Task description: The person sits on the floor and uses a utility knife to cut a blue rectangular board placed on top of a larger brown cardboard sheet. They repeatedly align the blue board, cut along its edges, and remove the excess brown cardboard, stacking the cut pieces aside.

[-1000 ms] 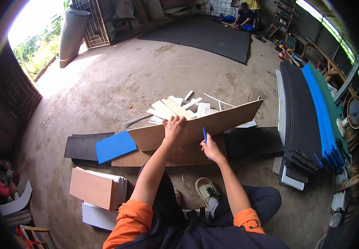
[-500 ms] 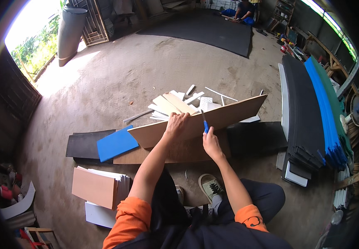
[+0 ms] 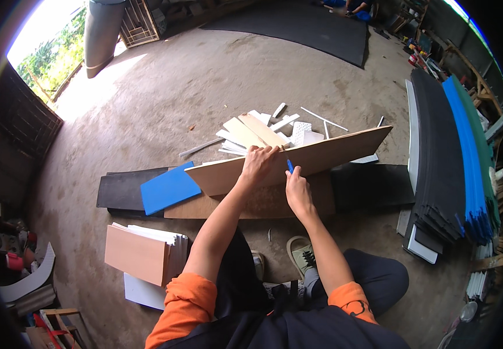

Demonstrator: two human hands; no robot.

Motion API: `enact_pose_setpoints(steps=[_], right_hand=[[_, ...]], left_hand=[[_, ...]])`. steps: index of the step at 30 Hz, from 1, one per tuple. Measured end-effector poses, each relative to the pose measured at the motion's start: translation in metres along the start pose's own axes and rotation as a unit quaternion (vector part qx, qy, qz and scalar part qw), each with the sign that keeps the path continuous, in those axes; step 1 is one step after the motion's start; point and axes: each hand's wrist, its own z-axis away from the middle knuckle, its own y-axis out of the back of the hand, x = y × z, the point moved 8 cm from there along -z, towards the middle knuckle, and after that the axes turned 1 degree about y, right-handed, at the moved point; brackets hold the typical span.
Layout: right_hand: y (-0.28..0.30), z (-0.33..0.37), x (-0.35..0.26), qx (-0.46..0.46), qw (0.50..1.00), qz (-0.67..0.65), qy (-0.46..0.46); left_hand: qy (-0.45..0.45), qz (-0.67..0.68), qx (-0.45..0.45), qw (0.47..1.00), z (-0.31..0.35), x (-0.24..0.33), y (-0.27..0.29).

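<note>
A long tan board (image 3: 333, 152) stands tilted on its edge in front of me, running up to the right. My left hand (image 3: 259, 163) is closed over its upper edge, fingers bent across the top. In my closed right hand (image 3: 299, 191) is a blue-handled utility knife (image 3: 290, 166), its blade pointing up at the board's upper edge, just right of my left fingers. How deep the blade sits cannot be made out. Under the board lies a brown sheet (image 3: 234, 206) on black sheets (image 3: 373, 185), with a blue sheet (image 3: 171, 188) to the left.
White and tan offcuts (image 3: 254, 129) lie beyond the board. A stack of tan and white pieces (image 3: 137, 254) sits near left. Tall black sheets (image 3: 434, 157) and blue sheets (image 3: 466, 157) lean at right. Far off, a person (image 3: 356, 7) sits by a large black mat (image 3: 298, 26).
The knife blade has dropped lower against the board's edge, and less of it shows. My left fingers are nearer to it. The whole view has tilted slightly.
</note>
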Motion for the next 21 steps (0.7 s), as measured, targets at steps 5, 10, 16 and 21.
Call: enact_pose_setpoints(steps=[5, 10, 16, 21], right_hand=[[-0.001, -0.002, -0.002, -0.004, 1.0, 0.011, -0.009], [-0.003, -0.005, -0.004, -0.022, 0.999, 0.031, -0.018], [-0.007, -0.01, -0.002, -0.044, 0.997, 0.048, -0.044], [-0.014, -0.019, -0.003, -0.067, 0.995, 0.05, -0.051]], left_hand=[[0.001, -0.006, 0.006, 1.0, -0.001, 0.0, 0.003], [0.004, 0.001, 0.007, 1.0, -0.002, -0.001, 0.002], [0.003, -0.014, -0.009, 1.0, -0.003, 0.0, -0.005], [-0.005, -0.001, -0.005, 1.0, 0.002, -0.001, -0.01]])
